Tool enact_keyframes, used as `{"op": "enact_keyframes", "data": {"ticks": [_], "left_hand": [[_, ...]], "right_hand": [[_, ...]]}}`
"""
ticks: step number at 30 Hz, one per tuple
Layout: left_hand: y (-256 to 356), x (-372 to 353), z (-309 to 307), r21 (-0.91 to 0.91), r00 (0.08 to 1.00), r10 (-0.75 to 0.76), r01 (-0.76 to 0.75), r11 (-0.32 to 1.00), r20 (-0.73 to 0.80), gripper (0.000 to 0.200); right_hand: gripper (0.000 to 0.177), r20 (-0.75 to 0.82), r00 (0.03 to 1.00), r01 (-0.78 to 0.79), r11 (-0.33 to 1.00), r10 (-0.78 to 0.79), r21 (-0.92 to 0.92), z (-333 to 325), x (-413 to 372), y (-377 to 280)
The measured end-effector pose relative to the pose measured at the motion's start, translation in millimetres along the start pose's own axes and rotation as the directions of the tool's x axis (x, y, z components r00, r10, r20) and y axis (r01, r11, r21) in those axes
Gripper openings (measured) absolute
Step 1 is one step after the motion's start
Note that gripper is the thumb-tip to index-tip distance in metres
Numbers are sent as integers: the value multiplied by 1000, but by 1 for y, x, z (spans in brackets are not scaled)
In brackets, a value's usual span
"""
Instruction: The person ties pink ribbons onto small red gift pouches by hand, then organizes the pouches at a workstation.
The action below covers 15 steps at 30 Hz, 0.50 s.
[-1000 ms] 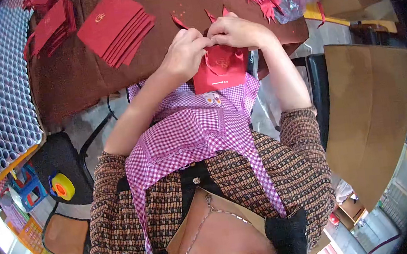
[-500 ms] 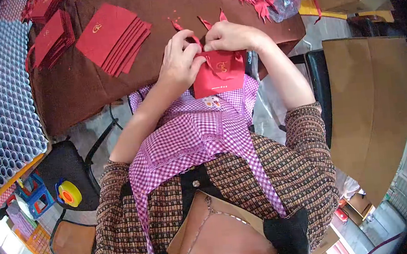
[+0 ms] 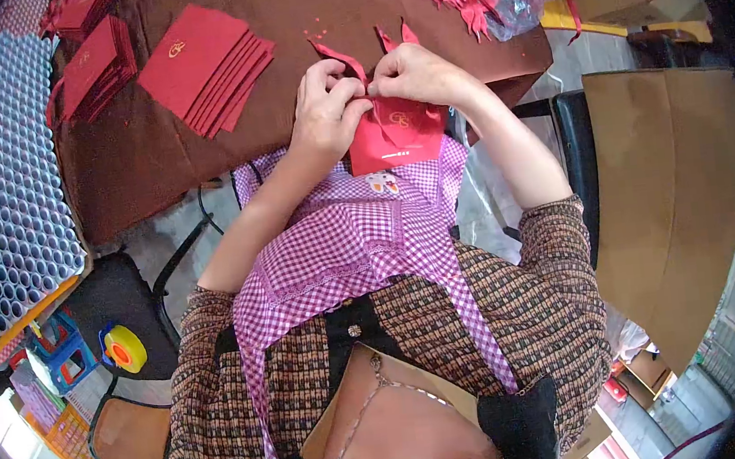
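By the brown tablecloth, left hand and right hand pinched my red gift bag near its ribbon; adjusting stage, I judged, next wanting steadiness.

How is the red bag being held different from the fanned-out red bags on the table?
The held bag is single; the fanned bags overlap in a pile. The held bag has ribbon at its top; the fanned bags show none. Both are red with gold marks.
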<state>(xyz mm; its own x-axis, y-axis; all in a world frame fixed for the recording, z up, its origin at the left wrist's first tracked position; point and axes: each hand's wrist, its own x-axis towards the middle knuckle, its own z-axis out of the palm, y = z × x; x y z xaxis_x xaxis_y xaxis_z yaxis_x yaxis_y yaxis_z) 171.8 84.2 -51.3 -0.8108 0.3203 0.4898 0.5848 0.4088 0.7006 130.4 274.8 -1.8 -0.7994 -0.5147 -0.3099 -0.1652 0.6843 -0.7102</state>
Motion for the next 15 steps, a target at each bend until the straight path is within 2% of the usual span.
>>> {"op": "enact_keyframes", "data": {"ticks": [2,3,5,6,8,9,11,12,14,15], "left_hand": [[-1,0,2,-20,998,-57,57,998,-13,18],[-2,1,3,-19,998,-57,57,998,-13,18],[-6,1,5,-198,996,-82,85,977,19,19],[-7,1,4,-197,996,-82,85,977,19,19],[-10,1,4,-201,973,-164,195,960,162,18],[-14,1,5,-201,973,-165,196,960,162,18],[-22,1,8,-368,920,-291,374,851,262,16],[-18,3,4,-364,894,-332,430,826,303,14],[-19,4,3,-358,893,-308,420,834,329,14],[-19,5,3,-352,891,-285,409,842,354,14]], "right_hand": [[26,-74,997,-20,993,29,112,2,-2,0],[26,-74,997,-20,993,29,113,4,-2,1],[24,-124,992,7,989,11,145,8,1,5],[24,-123,992,9,989,10,145,11,3,9],[23,-225,966,150,986,-130,72,16,5,16],[23,-224,966,150,986,-130,73,18,6,17],[23,-327,917,218,974,-228,-68,20,6,18],[23,-329,917,217,974,-228,-68,20,5,16],[19,-271,959,-33,986,77,161,18,1,9],[19,-271,960,-32,986,76,161,12,2,8]]}}
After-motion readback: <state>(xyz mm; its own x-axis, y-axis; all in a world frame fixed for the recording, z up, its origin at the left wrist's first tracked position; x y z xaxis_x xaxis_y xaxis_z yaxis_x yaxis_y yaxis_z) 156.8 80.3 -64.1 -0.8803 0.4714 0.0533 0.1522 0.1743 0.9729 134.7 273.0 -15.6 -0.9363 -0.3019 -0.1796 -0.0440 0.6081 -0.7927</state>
